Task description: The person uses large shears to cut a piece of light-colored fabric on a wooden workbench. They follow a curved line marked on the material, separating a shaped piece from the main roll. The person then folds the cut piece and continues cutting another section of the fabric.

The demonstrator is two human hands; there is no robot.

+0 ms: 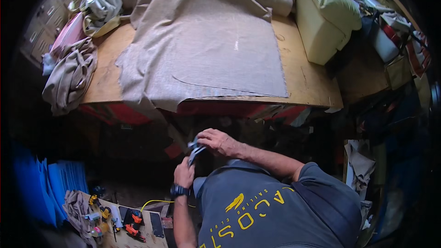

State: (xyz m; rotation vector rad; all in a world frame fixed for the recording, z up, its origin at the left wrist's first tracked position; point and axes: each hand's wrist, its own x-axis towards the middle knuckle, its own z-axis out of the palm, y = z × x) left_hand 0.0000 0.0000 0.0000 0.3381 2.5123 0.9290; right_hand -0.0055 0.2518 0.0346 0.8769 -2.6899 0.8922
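In front of my body, beyond the near side of the table, both my hands meet at a slim pale blue-grey item (pixel 195 150) with narrow strip-like parts. It is too small and shaded to name its kind. My left hand (pixel 184 173), with a dark watch at its wrist, is closed at the item's lower end. From the right, my right hand (pixel 219 142) reaches across and closes over its upper end; the fingertips are partly hidden. Ahead, a grey-beige cloth (pixel 225 50) lies over the wooden table (pixel 305 76), with a curved line near its front edge.
A pale yellow upholstered cushion piece (pixel 317 23) stands at the table's right. Crumpled cloth (pixel 71 76) hangs over the left edge. At lower left, a board (pixel 154 241) carries an orange-black power tool (pixel 134 227) and a yellow cord (pixel 149 202). Blue sheets (pixel 69 177) stand beside it.
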